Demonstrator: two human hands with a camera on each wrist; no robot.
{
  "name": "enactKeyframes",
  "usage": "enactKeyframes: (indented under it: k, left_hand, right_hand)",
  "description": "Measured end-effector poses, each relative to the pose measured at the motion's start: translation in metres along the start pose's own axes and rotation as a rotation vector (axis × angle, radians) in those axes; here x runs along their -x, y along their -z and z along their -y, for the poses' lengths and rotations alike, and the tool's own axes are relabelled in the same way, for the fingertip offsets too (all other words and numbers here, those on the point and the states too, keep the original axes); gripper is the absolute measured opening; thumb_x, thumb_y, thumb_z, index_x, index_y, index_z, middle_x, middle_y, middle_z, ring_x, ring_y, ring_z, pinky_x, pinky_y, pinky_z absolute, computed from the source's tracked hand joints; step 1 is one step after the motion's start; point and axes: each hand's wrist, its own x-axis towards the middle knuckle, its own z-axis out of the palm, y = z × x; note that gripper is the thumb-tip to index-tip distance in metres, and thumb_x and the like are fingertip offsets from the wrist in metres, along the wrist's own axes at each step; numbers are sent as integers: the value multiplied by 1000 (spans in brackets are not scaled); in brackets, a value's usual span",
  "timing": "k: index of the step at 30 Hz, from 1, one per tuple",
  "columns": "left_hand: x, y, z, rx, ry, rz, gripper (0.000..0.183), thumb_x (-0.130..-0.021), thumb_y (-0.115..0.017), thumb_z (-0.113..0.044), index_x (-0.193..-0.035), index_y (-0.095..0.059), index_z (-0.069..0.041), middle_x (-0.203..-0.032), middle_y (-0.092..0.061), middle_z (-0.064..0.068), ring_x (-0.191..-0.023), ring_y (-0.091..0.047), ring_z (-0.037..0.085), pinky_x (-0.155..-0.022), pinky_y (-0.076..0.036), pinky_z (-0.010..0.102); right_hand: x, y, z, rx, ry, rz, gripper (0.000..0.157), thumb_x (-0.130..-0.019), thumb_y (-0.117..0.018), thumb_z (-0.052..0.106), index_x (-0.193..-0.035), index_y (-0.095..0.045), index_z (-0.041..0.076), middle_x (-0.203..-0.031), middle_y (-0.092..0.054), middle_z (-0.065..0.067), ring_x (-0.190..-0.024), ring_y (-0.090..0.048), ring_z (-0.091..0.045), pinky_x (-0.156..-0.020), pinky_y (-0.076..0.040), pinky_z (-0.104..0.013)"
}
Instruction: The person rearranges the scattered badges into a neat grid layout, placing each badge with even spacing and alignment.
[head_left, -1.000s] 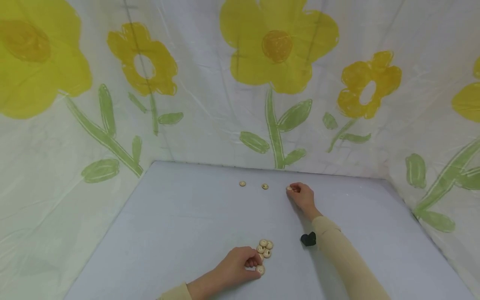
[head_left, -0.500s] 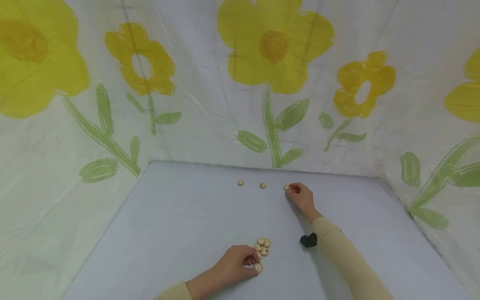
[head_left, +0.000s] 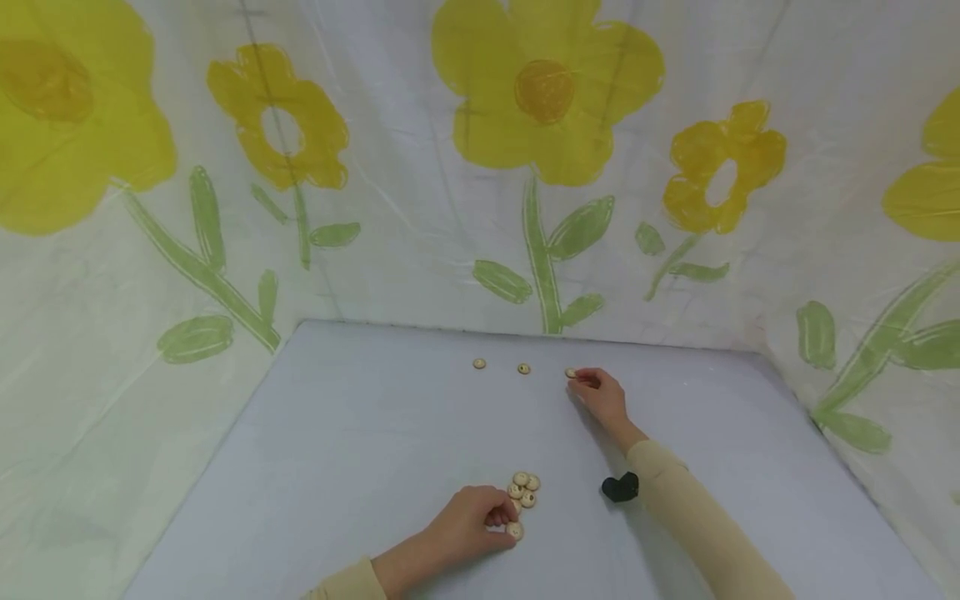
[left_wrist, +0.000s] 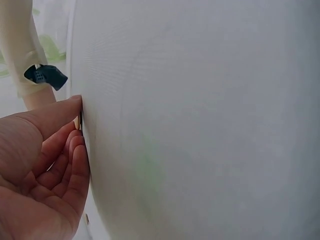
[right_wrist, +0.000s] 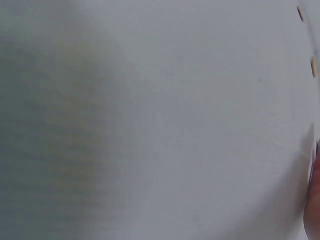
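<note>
My left hand [head_left: 471, 525] pinches a pale wooden disc [head_left: 514, 531] between thumb and forefinger, at the near part of the table [head_left: 360, 433]. The disc lies flat, its marked face pointing up — being round, it has one width all ways, and only its thin edge shows in the left wrist view. My other fingers on that hand curl in towards the palm.

Farther off, my right hand [head_left: 602, 397] has thumb and forefinger at the rim of the end disc [head_left: 571, 373], pinching it; this one also lies flat, face up. It ends a row running left to right near the back edge, with a middle disc [head_left: 524, 368] and a left disc [head_left: 479, 363], spaced apart.

Just beyond my left fingers sits a tight pile [head_left: 522, 485] of matching discs, some overlapping, with small dark marks on their tops. They look smooth and tan, like thick buttons.

The table top is pale, matte and lilac-grey. My beige sleeve [head_left: 697, 508] looks soft, with a dark, angular block [left_wrist: 47, 76] at its cuff. Behind hangs a creased white sheet [head_left: 405, 250] — painted with yellow flowers [head_left: 480, 108] and green stems.
</note>
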Motion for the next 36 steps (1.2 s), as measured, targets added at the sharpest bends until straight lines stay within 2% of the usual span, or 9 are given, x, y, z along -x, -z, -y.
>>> enactKeyframes:
  k: [10, 19, 28, 36]
  left_hand:
    - [0, 2, -2, -17, 20, 9, 16, -78, -79, -9, -88, -67, -13, -79, -59, -12, -73, -53, -2, -68, -47, 18]
    - [1, 3, -2, -14, 3, 5, 15, -78, -78, -9, -88, -67, -11, -78, -59, -10, -72, -53, 0, -67, -46, 18]
    - [3, 9, -2, -14, -1, -8, 16, -77, -79, -9, -89, -68, -11, -78, -60, -8, -72, -53, 1, -66, -46, 19]
    - [7, 9, 2, 1, 16, -3, 17, -77, -79, -9, -89, -68, -10, -78, -60, -9, -72, -53, 1, -66, -46, 19]
  right_hand:
    - [11, 3, 2, -69, -20, 64, 35, -91, -70, 23, -119, -61, 3, -115, -63, -13, -101, -57, -21, -75, -46, -23]
    - [30, 1, 6, -153, 5, 124, 35, -88, -73, 17, -117, -62, 1, -108, -66, -12, -93, -61, -13, -76, -49, -21]
    - [46, -1, 7, -127, 50, 180, 34, -87, -75, 19, -113, -64, 1, -101, -68, -7, -89, -61, -12, -73, -48, -22]
    - [70, -1, 11, -122, 79, 247, 29, -87, -74, 17, -109, -65, 0, -96, -68, -5, -85, -61, -11, -71, -47, -23]
